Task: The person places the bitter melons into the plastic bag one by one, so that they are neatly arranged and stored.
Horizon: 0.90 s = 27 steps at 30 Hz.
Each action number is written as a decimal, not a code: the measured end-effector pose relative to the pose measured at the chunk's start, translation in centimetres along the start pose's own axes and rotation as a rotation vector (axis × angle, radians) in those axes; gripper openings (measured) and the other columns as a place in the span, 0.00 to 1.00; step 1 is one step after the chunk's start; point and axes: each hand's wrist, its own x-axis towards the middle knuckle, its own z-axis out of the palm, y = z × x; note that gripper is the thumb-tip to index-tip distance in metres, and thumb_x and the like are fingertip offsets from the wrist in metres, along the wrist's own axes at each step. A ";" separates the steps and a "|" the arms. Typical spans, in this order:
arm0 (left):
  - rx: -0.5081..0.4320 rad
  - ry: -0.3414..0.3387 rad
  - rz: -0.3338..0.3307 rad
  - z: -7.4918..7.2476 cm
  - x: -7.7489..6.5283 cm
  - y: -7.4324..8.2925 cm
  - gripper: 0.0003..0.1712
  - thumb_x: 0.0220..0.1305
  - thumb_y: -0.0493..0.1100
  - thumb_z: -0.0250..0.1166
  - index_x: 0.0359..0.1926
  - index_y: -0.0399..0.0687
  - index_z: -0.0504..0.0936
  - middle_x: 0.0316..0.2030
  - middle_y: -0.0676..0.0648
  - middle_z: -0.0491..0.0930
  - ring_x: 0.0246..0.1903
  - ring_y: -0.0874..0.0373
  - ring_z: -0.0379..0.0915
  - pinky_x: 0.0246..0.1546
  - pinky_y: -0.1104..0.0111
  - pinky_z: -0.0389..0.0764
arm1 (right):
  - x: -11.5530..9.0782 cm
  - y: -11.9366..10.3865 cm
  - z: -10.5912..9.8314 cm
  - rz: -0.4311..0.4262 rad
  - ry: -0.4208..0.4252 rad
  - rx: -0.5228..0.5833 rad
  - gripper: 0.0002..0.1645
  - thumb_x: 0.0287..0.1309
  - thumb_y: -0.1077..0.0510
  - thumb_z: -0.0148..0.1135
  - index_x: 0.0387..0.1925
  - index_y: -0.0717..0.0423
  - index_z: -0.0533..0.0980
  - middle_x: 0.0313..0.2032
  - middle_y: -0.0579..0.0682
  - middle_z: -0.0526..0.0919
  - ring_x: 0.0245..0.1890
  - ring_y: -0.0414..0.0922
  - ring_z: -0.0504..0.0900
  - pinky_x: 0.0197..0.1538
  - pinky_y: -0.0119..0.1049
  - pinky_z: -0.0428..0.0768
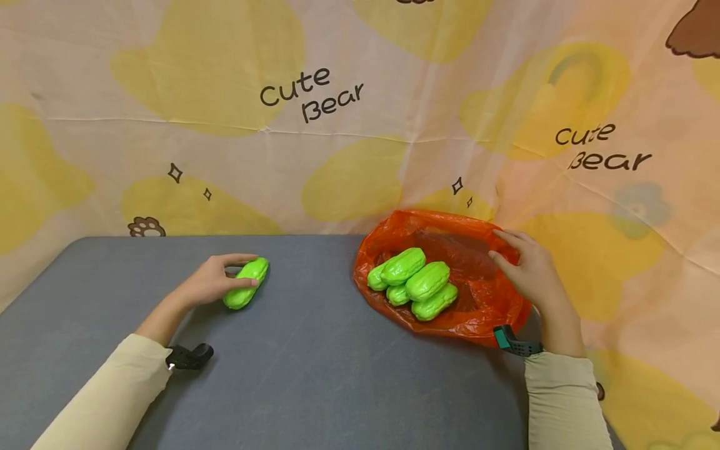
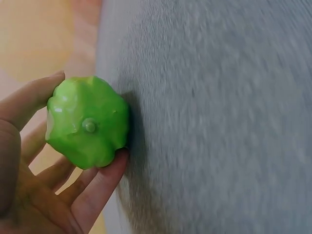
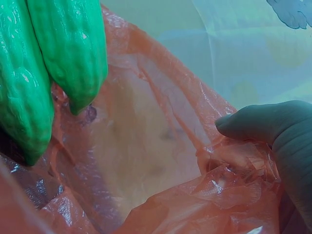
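My left hand point(image 1: 216, 278) grips a green bitter melon point(image 1: 247, 283) on the left part of the table, thumb on one side and fingers on the other. In the left wrist view the melon's lobed end point(image 2: 90, 126), with a small stem nub, faces the camera. An orange-red plastic bag point(image 1: 478, 290) lies spread with its mouth wide, and several bitter melons point(image 1: 427, 281) are piled at its left side. At the bag's right rim, my right hand point(image 1: 531, 269) holds the film; the thumb point(image 3: 253, 122) lies over it and fingers show dimly through it.
The grey table point(image 1: 315, 387) carries the bag near its back right side. A patterned cloth point(image 1: 337, 169) with printed lettering hangs behind the table and along the right.
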 end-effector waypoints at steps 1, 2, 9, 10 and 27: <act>-0.007 0.003 0.003 0.1 0.1 0.1 0.40 0.65 0.54 0.70 0.72 0.42 0.70 0.67 0.29 0.71 0.58 0.31 0.78 0.45 0.62 0.85 | 0.0 0.0 0.0 -0.001 -0.001 -0.002 0.29 0.66 0.60 0.64 0.65 0.67 0.73 0.63 0.69 0.75 0.63 0.70 0.72 0.63 0.69 0.68; -0.013 0.005 0.004 0.2 0.2 0.1 0.39 0.65 0.53 0.70 0.72 0.43 0.70 0.67 0.29 0.71 0.57 0.32 0.79 0.43 0.64 0.85 | 0.0 0.0 0.0 -0.002 -0.001 -0.003 0.29 0.66 0.61 0.64 0.65 0.67 0.73 0.63 0.69 0.75 0.63 0.70 0.72 0.63 0.69 0.68; -0.046 0.023 0.019 0.5 0.7 1.2 0.36 0.65 0.53 0.70 0.70 0.49 0.74 0.67 0.31 0.72 0.55 0.35 0.81 0.37 0.70 0.82 | 0.1 -0.3 0.0 0.003 -0.004 0.005 0.29 0.65 0.61 0.64 0.65 0.67 0.72 0.63 0.69 0.75 0.63 0.70 0.72 0.64 0.69 0.68; -0.048 0.024 0.021 0.6 0.8 1.4 0.36 0.65 0.53 0.70 0.70 0.49 0.74 0.67 0.31 0.72 0.55 0.35 0.81 0.37 0.70 0.82 | 0.2 -0.3 -0.1 0.002 -0.002 0.006 0.29 0.65 0.61 0.64 0.65 0.67 0.73 0.63 0.69 0.75 0.63 0.70 0.72 0.64 0.69 0.68; -0.166 0.052 0.084 0.8 4.1 7.0 0.34 0.63 0.48 0.72 0.70 0.53 0.75 0.64 0.35 0.75 0.48 0.44 0.85 0.33 0.68 0.83 | 0.1 -0.1 -0.2 0.005 -0.004 0.015 0.29 0.65 0.62 0.65 0.66 0.67 0.72 0.63 0.69 0.75 0.63 0.70 0.72 0.64 0.69 0.68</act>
